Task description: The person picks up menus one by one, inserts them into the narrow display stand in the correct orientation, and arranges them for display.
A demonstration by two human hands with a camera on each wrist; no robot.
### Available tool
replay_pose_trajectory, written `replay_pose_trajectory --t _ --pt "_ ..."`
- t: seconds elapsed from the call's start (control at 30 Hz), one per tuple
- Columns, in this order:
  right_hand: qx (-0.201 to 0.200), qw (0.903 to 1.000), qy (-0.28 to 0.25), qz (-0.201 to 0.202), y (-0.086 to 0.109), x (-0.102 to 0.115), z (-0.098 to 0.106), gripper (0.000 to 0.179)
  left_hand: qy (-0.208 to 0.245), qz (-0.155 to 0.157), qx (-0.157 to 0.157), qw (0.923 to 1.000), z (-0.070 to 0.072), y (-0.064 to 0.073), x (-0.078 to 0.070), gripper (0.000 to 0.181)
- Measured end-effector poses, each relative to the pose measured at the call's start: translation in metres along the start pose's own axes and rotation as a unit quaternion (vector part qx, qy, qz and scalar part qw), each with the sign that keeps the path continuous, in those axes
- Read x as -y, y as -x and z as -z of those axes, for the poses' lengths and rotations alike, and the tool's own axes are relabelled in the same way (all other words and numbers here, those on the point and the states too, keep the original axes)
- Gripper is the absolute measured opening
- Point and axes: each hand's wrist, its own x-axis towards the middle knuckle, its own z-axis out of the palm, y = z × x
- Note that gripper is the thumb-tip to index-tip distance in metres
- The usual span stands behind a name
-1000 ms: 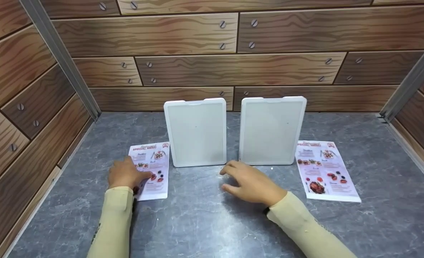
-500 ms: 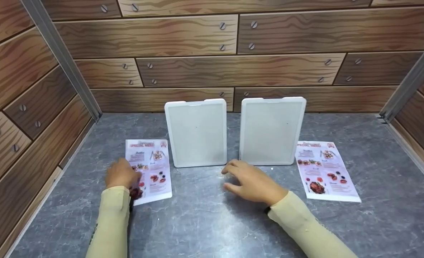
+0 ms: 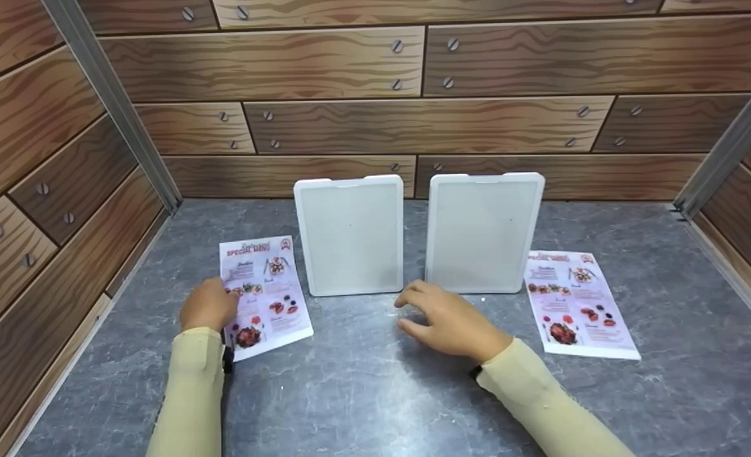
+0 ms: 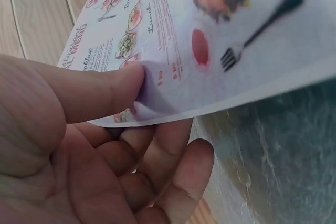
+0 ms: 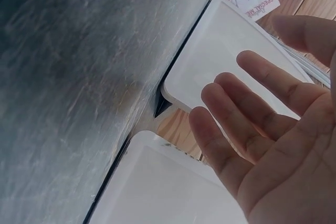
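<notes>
My left hand (image 3: 209, 306) pinches the left edge of a printed menu sheet (image 3: 273, 285). In the left wrist view the thumb (image 4: 105, 90) presses on the menu's printed face, with curled fingers (image 4: 157, 156) behind it; the sheet's edge is off the table there. My right hand (image 3: 454, 320) hovers with relaxed, slightly bent fingers in front of two white upright stands, the left stand (image 3: 353, 238) and the right stand (image 3: 483, 235). Nothing is held in it, as the right wrist view confirms. A second menu sheet (image 3: 578, 304) lies flat, right of the right stand.
The table (image 3: 350, 393) has a grey marbled surface. Wood-patterned walls (image 3: 324, 127) close off the back and both sides, with metal strips (image 3: 115, 114) at the corners. A small white speck (image 3: 483, 299) lies before the right stand.
My left hand has shifted slightly left, its grip now at the menu's left edge. That menu has lifted and tilted, its top going left. The right hand has stayed almost still.
</notes>
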Motion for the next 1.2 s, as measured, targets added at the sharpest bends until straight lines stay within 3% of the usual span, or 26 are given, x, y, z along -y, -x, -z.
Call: replay_pose_trajectory --t 0.3,0.5,0.77,0.97,1.2 --pt "-0.009 0.9999 0.005 -0.004 -0.001 -0.001 0.003 0.027 0.060 -0.013 -0.024 0.9978 0.007 0.001 0.000 0.037" --pt "-0.012 0.9999 0.007 -0.005 -0.002 -0.002 0.003 0.028 0.078 -0.035 -0.087 0.9925 0.013 0.000 -0.004 0.030" --pt "-0.014 0.9999 0.001 -0.008 -0.002 -0.002 0.003 0.028 0.113 -0.045 -0.171 0.9777 0.021 0.003 -0.006 0.028" --pt "-0.025 0.9996 -0.014 -0.004 -0.007 0.000 0.006 0.033 0.157 -0.055 -0.240 0.9565 0.025 0.005 -0.011 0.030" --pt "-0.042 0.9987 -0.026 -0.008 -0.011 0.000 0.012 0.028 0.230 -0.098 -0.316 0.9154 0.028 0.011 -0.026 0.031"
